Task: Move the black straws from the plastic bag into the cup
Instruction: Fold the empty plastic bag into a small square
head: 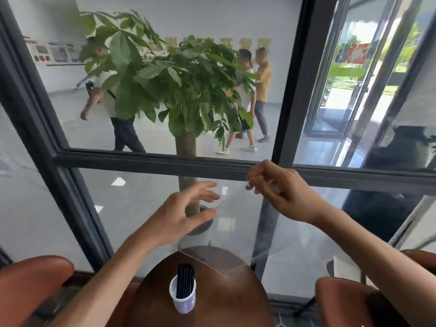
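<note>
Black straws (185, 280): bundled, standing upright in the cup (182, 296), upper ends projecting above the rim. Cup: translucent, pale, standing on the round brown table (226, 300), left of centre on the tabletop.

Plastic bag (238, 232): clear, held up well above the cup, hanging down toward the far edge of the table; lower corner near or touching the tabletop, contact not determinable. No straws visible inside.

Right hand (278, 187): raised above and to the right of the cup, fingers curled, pinching the upper edge of the bag.

Left hand (186, 211): raised above the cup, fingers spread and relaxed, thumb and forefinger apart, fingertips at the left edge of the bag; firm grip not determinable.

Beyond the cup: dark window frame (165, 161), potted plant (179, 86) behind the glass, three people (250, 90) walking farther back. Orange-brown chairs (33, 279) on both sides of the table.
</note>
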